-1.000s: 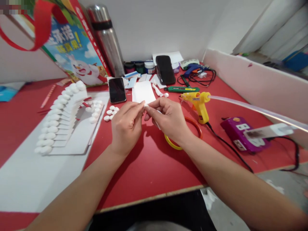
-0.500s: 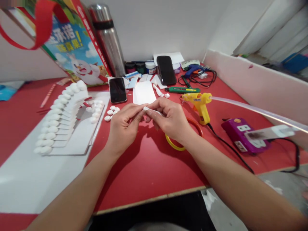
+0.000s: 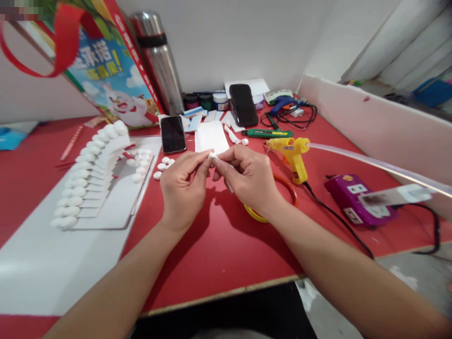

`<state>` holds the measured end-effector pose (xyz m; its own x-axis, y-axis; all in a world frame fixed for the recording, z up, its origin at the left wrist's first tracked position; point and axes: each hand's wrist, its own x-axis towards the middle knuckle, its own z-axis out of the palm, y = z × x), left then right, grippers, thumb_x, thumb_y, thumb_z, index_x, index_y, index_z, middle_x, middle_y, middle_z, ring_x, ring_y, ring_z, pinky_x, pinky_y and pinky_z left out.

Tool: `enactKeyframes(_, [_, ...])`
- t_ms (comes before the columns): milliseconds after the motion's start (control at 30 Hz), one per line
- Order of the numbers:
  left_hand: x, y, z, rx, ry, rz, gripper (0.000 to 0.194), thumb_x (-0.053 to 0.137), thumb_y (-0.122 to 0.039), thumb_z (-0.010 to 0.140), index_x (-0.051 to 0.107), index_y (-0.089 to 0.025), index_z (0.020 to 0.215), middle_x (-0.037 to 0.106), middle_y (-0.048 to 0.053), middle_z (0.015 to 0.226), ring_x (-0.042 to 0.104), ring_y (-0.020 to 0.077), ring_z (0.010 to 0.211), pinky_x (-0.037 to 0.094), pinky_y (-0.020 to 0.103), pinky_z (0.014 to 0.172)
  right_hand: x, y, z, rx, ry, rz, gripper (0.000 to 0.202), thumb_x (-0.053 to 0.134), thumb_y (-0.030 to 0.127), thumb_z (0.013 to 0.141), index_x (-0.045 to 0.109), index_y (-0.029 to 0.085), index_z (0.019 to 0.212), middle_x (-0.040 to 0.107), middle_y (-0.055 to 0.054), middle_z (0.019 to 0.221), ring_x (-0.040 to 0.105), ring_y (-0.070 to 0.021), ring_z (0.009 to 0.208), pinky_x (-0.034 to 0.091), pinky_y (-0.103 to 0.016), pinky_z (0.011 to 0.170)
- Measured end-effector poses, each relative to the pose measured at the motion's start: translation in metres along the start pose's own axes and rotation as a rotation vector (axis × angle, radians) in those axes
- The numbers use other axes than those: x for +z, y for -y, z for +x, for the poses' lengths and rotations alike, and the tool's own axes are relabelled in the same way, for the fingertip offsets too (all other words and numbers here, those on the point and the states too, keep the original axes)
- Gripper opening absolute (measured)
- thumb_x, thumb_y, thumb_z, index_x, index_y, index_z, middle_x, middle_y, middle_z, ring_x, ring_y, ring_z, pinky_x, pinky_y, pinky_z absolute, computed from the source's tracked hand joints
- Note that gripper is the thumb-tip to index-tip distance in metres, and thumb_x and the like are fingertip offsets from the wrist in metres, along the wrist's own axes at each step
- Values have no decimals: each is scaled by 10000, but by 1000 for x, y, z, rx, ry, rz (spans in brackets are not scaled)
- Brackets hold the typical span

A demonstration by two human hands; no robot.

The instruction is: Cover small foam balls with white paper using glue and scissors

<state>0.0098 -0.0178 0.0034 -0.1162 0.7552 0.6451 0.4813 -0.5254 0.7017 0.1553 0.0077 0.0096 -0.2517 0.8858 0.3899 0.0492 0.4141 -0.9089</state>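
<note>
Between the fingertips of both my hands is a small white lump [image 3: 212, 156], soft-looking; its material I cannot tell. My left hand [image 3: 183, 188] pinches it from the left with thumb and forefinger. From the other side, my right hand [image 3: 251, 176] grips it with the thumb on top, its other fingers curled beneath. Several loose white pieces [image 3: 162, 166] lie on the red table just beyond my left hand. To the left stands a white stepped model [image 3: 115, 214], its curved outer edge lined with white oval pieces [image 3: 84, 173].
A yellow glue gun [image 3: 294, 153] with a long glue stick, a purple power strip [image 3: 356, 200] and a roll of tape [image 3: 295, 193] are on the right. Behind are two phones [image 3: 173, 134], a green cutter [image 3: 268, 133], a steel flask [image 3: 160, 66], paint jars [image 3: 221, 101] and a gift bag [image 3: 106, 61].
My fingers have shifted slightly around the white lump, and more of it shows between the thumbs. The camera view has moved a little. Objects on the table stay in place.
</note>
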Motion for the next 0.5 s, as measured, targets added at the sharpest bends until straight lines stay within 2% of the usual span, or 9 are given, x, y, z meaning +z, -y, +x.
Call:
enactKeyframes(100, [2,1,-1,195,-9,161,238,607,-150,958,775,-165,1126,771,91,1001,705,179,901,554,301,851,1,-1,1,24,-22,92,244,695,381,923,612,173,826,688,-18,688,630,-134,635,435,-246,538])
enactKeyframes(167, [2,2,-3,240,20,200,282,591,-130,961,755,-154,1189,769,115,1090,714,193,981,552,307,896,-1,-2,1,39,-28,116,254,700,392,919,605,175,824,682,-18,690,631,-135,634,430,-244,525])
enactKeyframes(267, [0,3,-2,161,58,97,257,624,-148,956,772,-186,1162,779,84,1071,721,172,953,562,284,874,-7,-3,3,51,13,101,270,696,415,918,602,177,833,678,-17,690,592,-120,593,406,-240,500])
enactKeyframes(400, [-9,7,5,-47,144,-192,150,732,-202,896,819,-232,1015,767,18,837,684,118,678,576,245,674,-14,-1,5,29,124,37,231,675,367,937,601,172,838,670,-11,686,539,-97,548,386,-233,493])
enactKeyframes(500, [-15,13,10,-156,239,-341,147,762,-224,872,827,-245,1002,751,16,825,651,103,618,566,237,605,-16,0,5,15,153,-2,227,680,338,936,593,170,809,662,-6,672,513,-85,525,371,-229,486])
